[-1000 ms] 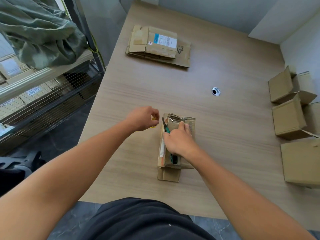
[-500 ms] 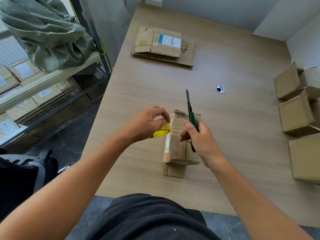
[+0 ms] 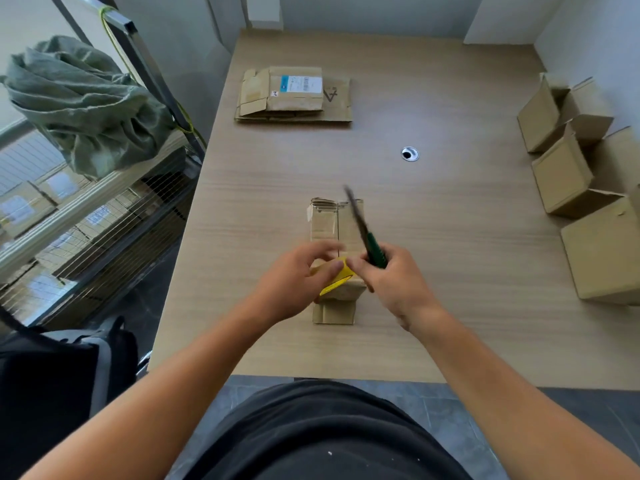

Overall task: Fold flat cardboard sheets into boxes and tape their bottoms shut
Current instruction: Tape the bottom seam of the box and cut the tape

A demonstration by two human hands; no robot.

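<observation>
A small stack of flat cardboard sheets (image 3: pixel 335 223) lies near the table's front edge. Over its near end my left hand (image 3: pixel 294 285) holds a yellow tape roll (image 3: pixel 337 278). My right hand (image 3: pixel 394 282) grips a green-handled utility knife (image 3: pixel 363 230), whose blurred blade points up and away from me. The fingertips of my right hand meet the tape roll. Part of the roll is hidden behind my left fingers.
A second pile of flattened boxes with a shipping label (image 3: pixel 294 95) lies at the table's far side. Several assembled boxes (image 3: pixel 571 174) stand along the right edge. A cable grommet (image 3: pixel 410 154) sits mid-table. At the left, a wire shelf carries a green sack (image 3: pixel 86 105).
My left hand has carried the tape roll from the left of the stack to above its near end. My right hand with the knife has come down to meet the roll.
</observation>
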